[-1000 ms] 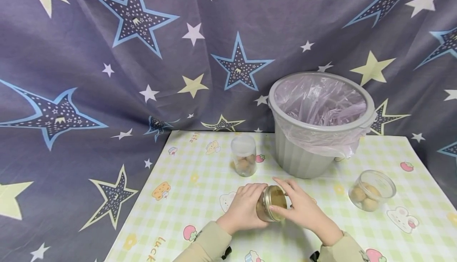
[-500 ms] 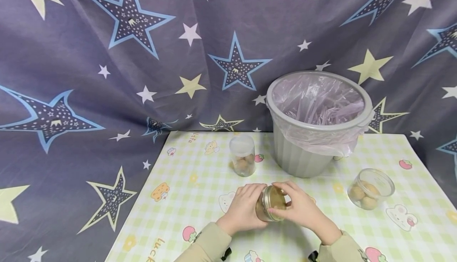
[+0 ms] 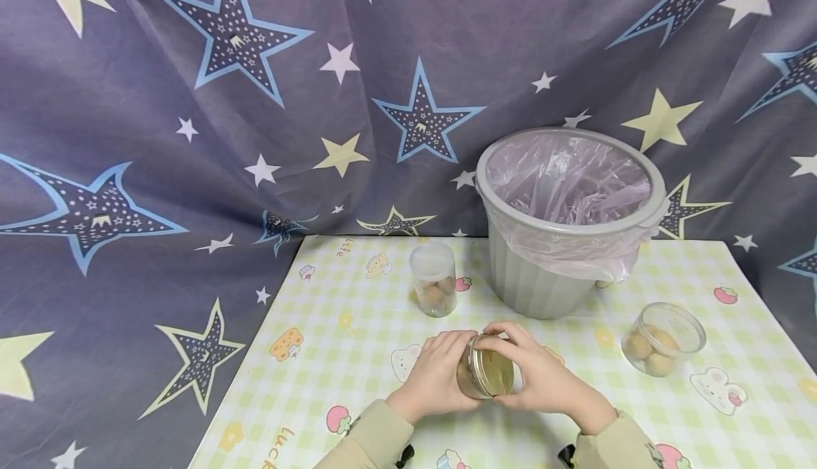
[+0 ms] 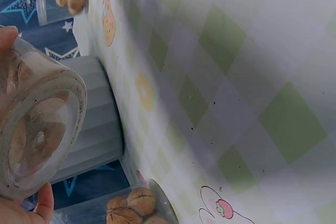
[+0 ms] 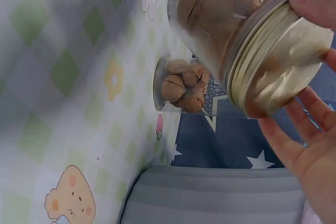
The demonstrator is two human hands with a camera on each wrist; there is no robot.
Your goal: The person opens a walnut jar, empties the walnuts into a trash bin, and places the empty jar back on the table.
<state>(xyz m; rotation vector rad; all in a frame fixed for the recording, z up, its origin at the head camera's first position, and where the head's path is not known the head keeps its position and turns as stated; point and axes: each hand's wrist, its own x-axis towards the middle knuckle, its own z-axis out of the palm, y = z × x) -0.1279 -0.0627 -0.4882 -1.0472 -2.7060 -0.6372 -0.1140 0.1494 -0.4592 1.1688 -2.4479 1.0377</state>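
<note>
My left hand [image 3: 437, 377] grips the body of a clear jar [image 5: 215, 24], which is tilted sideways over the table. Brown contents show dimly through its wall, and its base [image 4: 44, 135] faces the left wrist camera. The gold metal lid [image 5: 294, 59] sits on the jar's mouth. Around the lid's edge my right hand [image 3: 545, 377] curls its thumb and fingers. Behind the hands a taller clear jar [image 3: 433, 277] stands upright with several walnuts [image 5: 184, 85] inside. A short clear tub [image 3: 664, 338] to the right holds a few round brown nuts.
A grey bin [image 3: 542, 277] with a pink plastic liner [image 3: 574, 178] stands at the back right of the table. The green checked tablecloth [image 3: 306, 377] covers the table, and a dark starry curtain [image 3: 191, 135] hangs behind it.
My right hand has turned around the lid: its fingers now lie over the top edge and its thumb sits lower. The left hand and the jar have hardly moved.
</note>
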